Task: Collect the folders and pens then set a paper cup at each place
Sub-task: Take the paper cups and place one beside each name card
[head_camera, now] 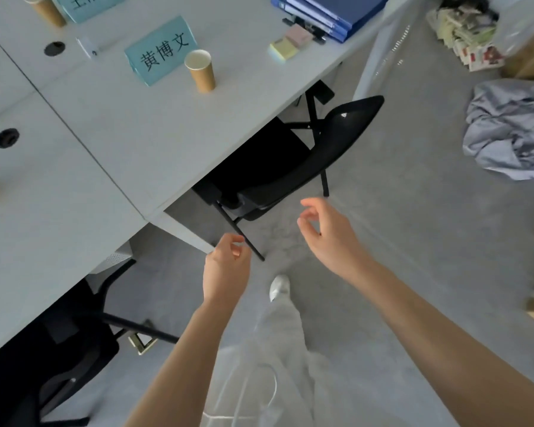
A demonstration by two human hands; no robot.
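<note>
Both hands, left [227,269] and right [327,235], hang empty, each grip loosely curled open, beside the pale grey surface [130,134] carrying a brown paper cup [200,70].

The pale desk [111,143] carries a paper cup [200,70] just beside a teal name card [161,50]. Beyond the card lie sticky notes [289,44], pens [316,33] and stacked blue folders [327,12].

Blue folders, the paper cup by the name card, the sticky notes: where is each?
blue folders [336,10]: head view, top cover.
paper cup [202,73]: head view, brown side wall.
sticky notes [285,48]: head view, yellow pad's top.
</note>
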